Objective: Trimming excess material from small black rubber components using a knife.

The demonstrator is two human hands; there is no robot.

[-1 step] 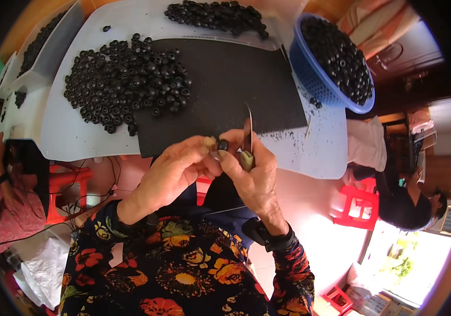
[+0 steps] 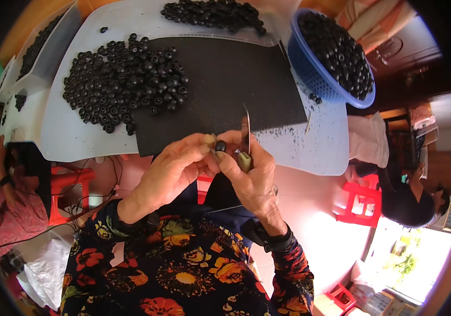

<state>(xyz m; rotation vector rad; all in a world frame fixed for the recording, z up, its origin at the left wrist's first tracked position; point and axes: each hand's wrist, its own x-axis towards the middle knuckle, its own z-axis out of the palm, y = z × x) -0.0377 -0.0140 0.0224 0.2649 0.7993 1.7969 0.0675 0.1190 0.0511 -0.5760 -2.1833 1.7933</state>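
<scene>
A small round black part (image 2: 220, 146) sits between my two hands near the table's front edge. The fingers of my left hand (image 2: 175, 166) are closed in a pinch at its left side, and their tips look yellowish. My right hand (image 2: 254, 176) is wrapped round the green handle of a small knife (image 2: 245, 134). Its thin curved blade points up and away from me, to the right of the part. The right thumb presses near the part too. Beyond my hands lies a dark mat (image 2: 236, 79); a heap of similar black parts (image 2: 123, 84), with holes in many, covers its left side.
The pale table (image 2: 325, 152) has black crumbs at right. A blue basket (image 2: 312, 79) full of black parts stands at far right, and a clear tray (image 2: 265, 38) with more lies at the far edge. A bin (image 2: 52, 58) is at left. Co-workers and red stools (image 2: 359, 203) are nearby.
The whole view has shifted slightly. Both hands keep their grip on the black part and the knife, with only a very small movement.
</scene>
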